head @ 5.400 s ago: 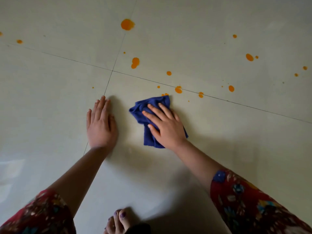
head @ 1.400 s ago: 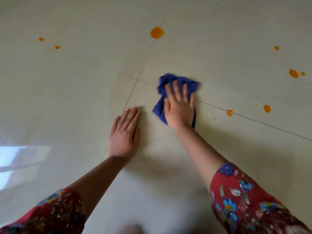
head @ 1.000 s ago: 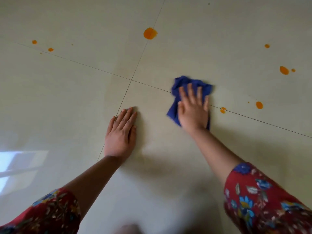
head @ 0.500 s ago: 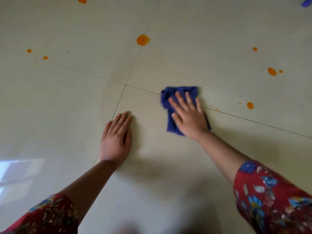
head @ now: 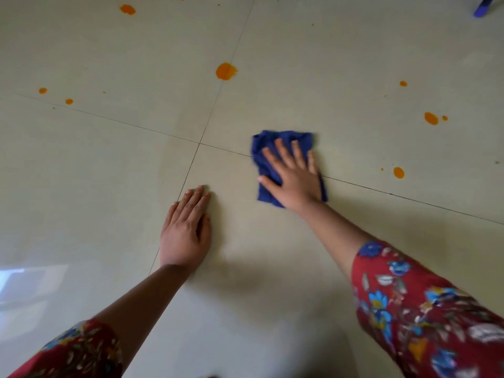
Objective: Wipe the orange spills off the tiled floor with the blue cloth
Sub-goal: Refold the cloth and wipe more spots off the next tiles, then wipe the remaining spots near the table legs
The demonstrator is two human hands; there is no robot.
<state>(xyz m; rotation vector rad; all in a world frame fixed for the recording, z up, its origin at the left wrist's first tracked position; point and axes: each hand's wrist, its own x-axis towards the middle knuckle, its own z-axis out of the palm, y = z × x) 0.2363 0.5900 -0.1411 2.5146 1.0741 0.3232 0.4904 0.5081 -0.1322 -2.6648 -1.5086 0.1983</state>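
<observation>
The blue cloth (head: 282,139) lies folded on the pale tiled floor (head: 300,77), straddling a grout line right of the tile corner. My right hand (head: 293,174) presses flat on it with fingers spread. My left hand (head: 186,230) rests flat on the floor, empty, to the lower left of the cloth. Orange spills remain: a large blot (head: 225,71) on the grout line beyond the cloth, two drops (head: 431,118) at the far right, one drop (head: 398,172) right of the cloth, small drops (head: 42,90) at the left and another blot (head: 127,9) at the top left.
A blue object (head: 481,8) shows at the top right corner. A bright window reflection (head: 16,285) lies on the floor at the lower left. My red flowered sleeves (head: 425,309) fill the lower corners.
Several spills near the tile corner have been wiped away since the oldest frame. In the last second the right hand slid the cloth back left along the grout line. The left hand stayed planted.
</observation>
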